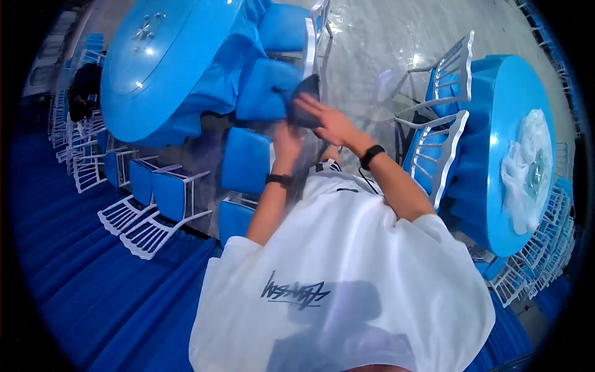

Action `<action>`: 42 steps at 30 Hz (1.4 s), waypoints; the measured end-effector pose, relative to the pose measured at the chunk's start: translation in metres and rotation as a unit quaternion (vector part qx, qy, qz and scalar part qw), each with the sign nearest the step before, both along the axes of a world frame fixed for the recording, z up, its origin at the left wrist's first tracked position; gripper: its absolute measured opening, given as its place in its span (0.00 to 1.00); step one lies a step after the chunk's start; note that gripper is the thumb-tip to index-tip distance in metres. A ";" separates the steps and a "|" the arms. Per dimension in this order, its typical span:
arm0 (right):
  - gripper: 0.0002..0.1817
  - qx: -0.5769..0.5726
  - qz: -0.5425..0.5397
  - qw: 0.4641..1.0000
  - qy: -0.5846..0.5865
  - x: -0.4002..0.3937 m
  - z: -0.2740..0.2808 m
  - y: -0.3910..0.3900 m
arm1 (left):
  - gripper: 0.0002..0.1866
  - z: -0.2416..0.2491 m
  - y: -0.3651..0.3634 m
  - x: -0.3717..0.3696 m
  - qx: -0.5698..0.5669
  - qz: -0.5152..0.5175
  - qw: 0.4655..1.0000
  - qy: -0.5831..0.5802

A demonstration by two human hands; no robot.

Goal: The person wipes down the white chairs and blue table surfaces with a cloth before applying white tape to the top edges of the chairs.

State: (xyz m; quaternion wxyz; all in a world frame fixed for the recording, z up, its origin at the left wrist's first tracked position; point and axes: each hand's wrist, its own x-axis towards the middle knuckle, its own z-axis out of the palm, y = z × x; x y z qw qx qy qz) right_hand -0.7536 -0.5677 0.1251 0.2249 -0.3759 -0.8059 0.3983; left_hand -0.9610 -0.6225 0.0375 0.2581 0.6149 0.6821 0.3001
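Note:
A dark grey cloth (pixel 304 106) is in front of me, folded or bunched, over the blue chair seats. My right hand (pixel 334 127) lies against it with the fingers stretched out and slightly apart across its surface. Just below the cloth's lower left edge, my left hand (pixel 286 146) is closed and somewhat blurred, with its fingertips at the cloth. Both wrists carry black bands. Behind the cloth stands a chair with a blue seat (pixel 263 93) and a white back.
On the left is a round table with a blue cover (pixel 180 56); another blue-covered round table (pixel 502 155) on the right bears crumpled clear plastic (pixel 527 170). White-backed chairs (pixel 440 149) stand around both. Dark blue fabric (pixel 93 266) spreads across the lower left.

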 end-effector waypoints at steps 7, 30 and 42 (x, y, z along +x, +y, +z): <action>0.45 0.180 0.114 0.951 -0.224 -0.027 -0.056 0.050 | 0.11 0.022 0.024 -0.008 -0.138 0.050 0.987 0.059; 0.41 0.134 0.209 0.950 -0.187 -0.019 -0.054 0.105 | 0.15 0.048 0.064 -0.016 -0.288 0.002 0.948 0.138; 0.32 0.085 0.063 0.985 -0.139 0.014 -0.073 0.257 | 0.15 0.053 0.079 -0.013 -0.334 0.005 0.937 0.106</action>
